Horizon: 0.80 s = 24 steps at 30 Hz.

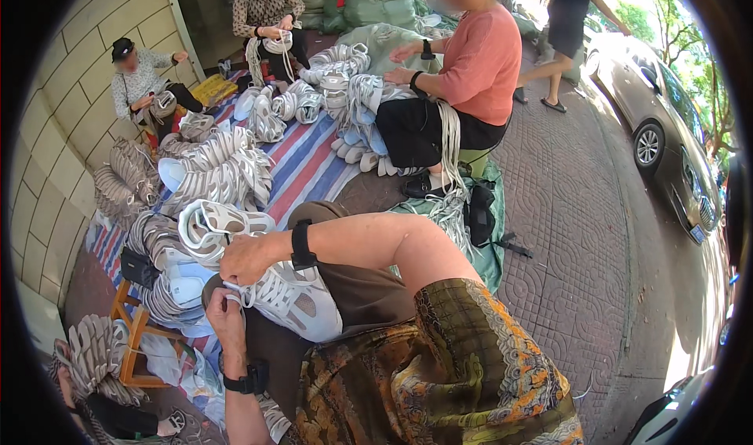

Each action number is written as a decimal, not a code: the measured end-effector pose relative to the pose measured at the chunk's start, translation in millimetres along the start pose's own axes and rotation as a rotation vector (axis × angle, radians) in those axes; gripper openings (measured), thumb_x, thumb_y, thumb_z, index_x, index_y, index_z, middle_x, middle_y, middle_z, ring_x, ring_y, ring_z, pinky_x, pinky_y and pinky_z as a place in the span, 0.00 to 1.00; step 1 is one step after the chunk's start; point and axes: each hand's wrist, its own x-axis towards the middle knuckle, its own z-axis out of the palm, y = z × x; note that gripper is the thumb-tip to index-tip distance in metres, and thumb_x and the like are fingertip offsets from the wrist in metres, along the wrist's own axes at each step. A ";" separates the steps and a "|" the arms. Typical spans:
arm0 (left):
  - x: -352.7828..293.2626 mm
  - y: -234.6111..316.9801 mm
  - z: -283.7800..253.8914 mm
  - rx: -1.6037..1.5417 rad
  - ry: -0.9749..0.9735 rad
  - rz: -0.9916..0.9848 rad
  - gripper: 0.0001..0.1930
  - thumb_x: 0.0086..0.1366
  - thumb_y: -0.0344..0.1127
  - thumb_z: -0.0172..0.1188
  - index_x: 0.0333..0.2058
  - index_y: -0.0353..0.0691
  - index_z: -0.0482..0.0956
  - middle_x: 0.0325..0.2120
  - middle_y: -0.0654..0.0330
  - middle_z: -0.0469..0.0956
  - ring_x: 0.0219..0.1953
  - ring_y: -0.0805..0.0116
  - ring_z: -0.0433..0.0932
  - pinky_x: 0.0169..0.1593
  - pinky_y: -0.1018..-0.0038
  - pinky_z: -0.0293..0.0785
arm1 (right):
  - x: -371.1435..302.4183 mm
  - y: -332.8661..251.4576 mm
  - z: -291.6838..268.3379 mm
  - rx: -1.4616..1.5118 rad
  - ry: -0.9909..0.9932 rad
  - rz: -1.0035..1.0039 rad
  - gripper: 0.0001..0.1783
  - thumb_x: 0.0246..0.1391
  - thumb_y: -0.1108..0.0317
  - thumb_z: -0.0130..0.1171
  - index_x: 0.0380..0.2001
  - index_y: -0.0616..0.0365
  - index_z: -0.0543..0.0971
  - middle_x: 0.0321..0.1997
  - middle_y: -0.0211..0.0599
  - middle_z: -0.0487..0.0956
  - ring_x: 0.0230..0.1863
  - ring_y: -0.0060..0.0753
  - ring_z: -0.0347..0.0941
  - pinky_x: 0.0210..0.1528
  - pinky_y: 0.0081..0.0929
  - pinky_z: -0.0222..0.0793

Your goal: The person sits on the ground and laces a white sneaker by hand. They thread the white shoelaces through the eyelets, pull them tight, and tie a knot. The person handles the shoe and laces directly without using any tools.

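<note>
A white and grey-beige shoe upper (302, 300) with white laces lies across my lap, its toe pointing toward me. My left hand (226, 319) is closed in a pinch on a white shoelace (235, 288) beside the upper's left edge. Just above it, my right hand (245, 260) is curled shut at the upper's far end. What its fingers grip is hidden, though a small dark tip shows above them. Beyond that hand a second shoe upper (208, 229) of the same colours rests near my knee.
Nested stacks of uppers (223, 162) cover a striped sheet (302, 174). A wooden stool (141, 343) and black box (139, 267) are at left. White laces (449, 143) hang beside a person in pink (478, 68). Other seated people handle uppers. A car (659, 123) stands at right.
</note>
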 end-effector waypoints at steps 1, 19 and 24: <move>-1.4 4.8 1.8 0.050 0.039 0.036 0.03 0.59 0.24 0.51 0.27 0.35 0.73 0.21 0.67 0.69 0.25 0.79 0.66 0.30 0.79 0.63 | 2.1 1.4 0.9 -0.066 -0.029 -0.014 0.07 0.36 0.67 0.58 0.22 0.56 0.81 0.23 0.43 0.79 0.28 0.48 0.76 0.28 0.47 0.66; -6.8 25.7 -16.7 -0.049 -0.249 0.161 0.06 0.53 0.21 0.59 0.31 0.34 0.73 0.39 0.60 0.73 0.34 0.75 0.72 0.37 0.80 0.70 | -133.4 130.6 -85.6 -0.415 0.172 0.534 0.10 0.55 0.64 0.51 0.37 0.59 0.74 0.35 0.47 0.78 0.40 0.54 0.74 0.42 0.45 0.69; -5.5 29.7 -31.6 0.010 -0.320 0.104 0.07 0.54 0.23 0.61 0.33 0.35 0.75 0.39 0.60 0.74 0.31 0.75 0.72 0.36 0.79 0.71 | -89.5 64.4 -69.1 0.119 0.314 0.246 0.11 0.54 0.70 0.57 0.41 0.59 0.75 0.35 0.41 0.76 0.41 0.46 0.74 0.45 0.32 0.70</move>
